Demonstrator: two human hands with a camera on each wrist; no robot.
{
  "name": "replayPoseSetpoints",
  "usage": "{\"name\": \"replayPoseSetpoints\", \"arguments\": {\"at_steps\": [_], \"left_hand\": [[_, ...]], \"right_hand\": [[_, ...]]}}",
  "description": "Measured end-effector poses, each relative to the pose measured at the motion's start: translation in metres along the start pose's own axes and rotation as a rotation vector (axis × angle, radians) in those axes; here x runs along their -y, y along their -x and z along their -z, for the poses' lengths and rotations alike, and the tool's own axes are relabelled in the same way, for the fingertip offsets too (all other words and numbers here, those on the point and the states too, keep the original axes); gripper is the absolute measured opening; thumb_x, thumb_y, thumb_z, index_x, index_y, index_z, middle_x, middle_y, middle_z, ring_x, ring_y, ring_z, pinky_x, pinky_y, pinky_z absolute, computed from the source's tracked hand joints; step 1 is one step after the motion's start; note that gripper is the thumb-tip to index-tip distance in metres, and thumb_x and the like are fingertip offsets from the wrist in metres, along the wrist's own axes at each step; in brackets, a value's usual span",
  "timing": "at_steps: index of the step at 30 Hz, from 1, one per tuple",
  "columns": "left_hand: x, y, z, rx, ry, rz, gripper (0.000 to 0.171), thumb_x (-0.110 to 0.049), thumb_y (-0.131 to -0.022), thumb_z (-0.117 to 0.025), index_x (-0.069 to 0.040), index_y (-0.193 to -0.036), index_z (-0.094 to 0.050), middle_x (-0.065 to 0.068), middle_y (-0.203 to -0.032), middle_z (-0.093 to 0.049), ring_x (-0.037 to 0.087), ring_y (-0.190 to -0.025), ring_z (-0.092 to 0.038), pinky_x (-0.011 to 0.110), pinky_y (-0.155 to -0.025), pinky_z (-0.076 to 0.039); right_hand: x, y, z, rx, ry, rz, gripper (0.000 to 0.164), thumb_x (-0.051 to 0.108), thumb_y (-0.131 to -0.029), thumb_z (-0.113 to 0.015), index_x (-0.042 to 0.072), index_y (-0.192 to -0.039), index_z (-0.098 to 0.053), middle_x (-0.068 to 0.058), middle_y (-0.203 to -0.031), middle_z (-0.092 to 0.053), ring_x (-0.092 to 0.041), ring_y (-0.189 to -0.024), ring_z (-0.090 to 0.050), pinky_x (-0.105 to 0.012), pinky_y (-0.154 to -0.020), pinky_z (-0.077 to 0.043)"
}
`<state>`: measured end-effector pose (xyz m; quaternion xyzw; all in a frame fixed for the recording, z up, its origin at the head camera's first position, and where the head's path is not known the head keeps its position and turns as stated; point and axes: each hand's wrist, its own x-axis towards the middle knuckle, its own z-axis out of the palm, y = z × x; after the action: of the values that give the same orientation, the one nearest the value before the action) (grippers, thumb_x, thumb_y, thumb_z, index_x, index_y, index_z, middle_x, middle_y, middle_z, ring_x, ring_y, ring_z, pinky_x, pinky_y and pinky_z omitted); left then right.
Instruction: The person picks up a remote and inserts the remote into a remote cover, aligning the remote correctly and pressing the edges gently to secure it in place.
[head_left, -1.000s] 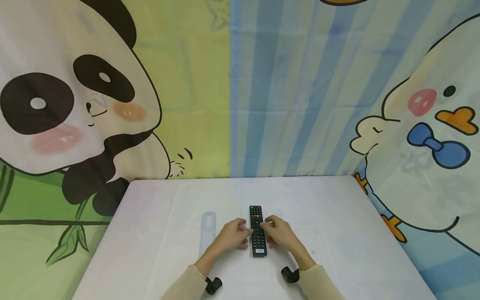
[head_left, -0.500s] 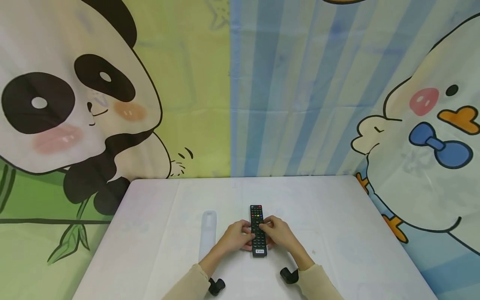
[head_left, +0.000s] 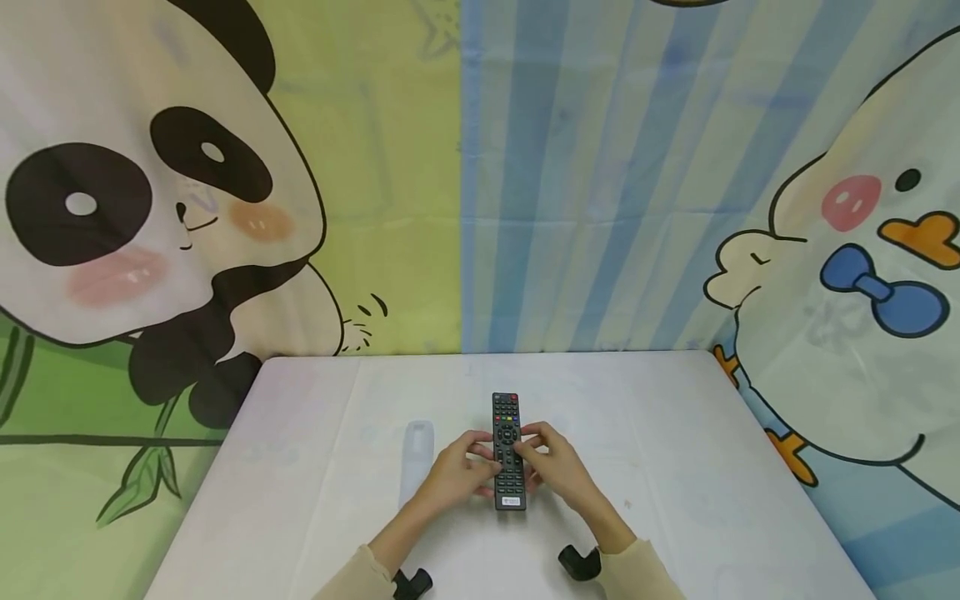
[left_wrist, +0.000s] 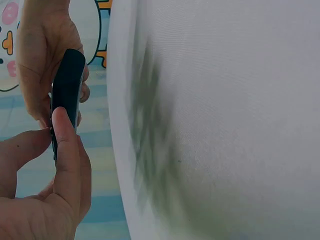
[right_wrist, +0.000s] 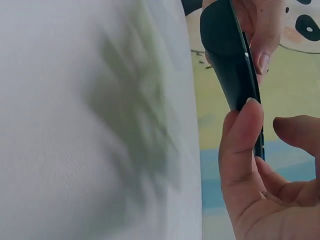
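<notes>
A black remote control [head_left: 508,467] is raised off the table, buttons up, its far end pointing away from me. My left hand [head_left: 457,468] grips its left edge, thumb on the button side and fingers behind, as the left wrist view shows. From the right, my right hand [head_left: 557,467] holds it with fingers against the back and side. In the right wrist view the right thumb [right_wrist: 295,131] stands a little apart from the button face. The remote's smooth dark back [right_wrist: 227,55] shows there. Left of my left hand lies a long, translucent pale sleeve [head_left: 417,454], partly hidden by that hand.
The white-covered table [head_left: 675,467] stands against a cloth backdrop [head_left: 570,183] printed with a panda and a white bird. A black wrist mount sits on each wrist, below the cream sleeves [head_left: 641,571]. The remote's blurred shadow [left_wrist: 150,115] falls on the table.
Both hands have closed in on the remote control, the left from beside it to gripping its edge. The remote has come up off the table and shifted slightly left. The sleeve has not moved.
</notes>
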<state>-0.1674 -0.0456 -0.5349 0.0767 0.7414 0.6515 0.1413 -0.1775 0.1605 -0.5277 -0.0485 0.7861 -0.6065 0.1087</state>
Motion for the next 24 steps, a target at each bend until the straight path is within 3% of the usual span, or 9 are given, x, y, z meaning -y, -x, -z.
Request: {"name": "replayPoseSetpoints", "arguments": {"at_steps": [8, 24], "left_hand": [[-0.007, 0.015, 0.015, -0.007, 0.051, -0.023, 0.050, -0.010, -0.093, -0.072, -0.005, -0.138, -0.051, 0.014, -0.110, -0.057, 0.024, -0.087, -0.069, 0.040, -0.063, -0.060], [-0.015, 0.019, 0.022, -0.005, 0.064, -0.065, 0.049, -0.008, -0.093, -0.071, -0.007, -0.138, -0.051, 0.016, -0.111, -0.056, 0.025, -0.085, -0.067, 0.042, -0.064, -0.060]], "right_hand": [[0.010, 0.002, -0.011, 0.064, -0.139, 0.026, 0.039, 0.019, -0.100, -0.064, -0.002, -0.129, -0.048, -0.014, -0.097, -0.063, -0.026, -0.069, -0.063, -0.040, -0.057, -0.058], [0.022, -0.006, -0.014, 0.061, -0.097, 0.044, 0.023, 0.013, -0.102, -0.060, -0.002, -0.120, -0.060, -0.010, -0.096, -0.064, -0.023, -0.072, -0.060, -0.039, -0.058, -0.057]]}}
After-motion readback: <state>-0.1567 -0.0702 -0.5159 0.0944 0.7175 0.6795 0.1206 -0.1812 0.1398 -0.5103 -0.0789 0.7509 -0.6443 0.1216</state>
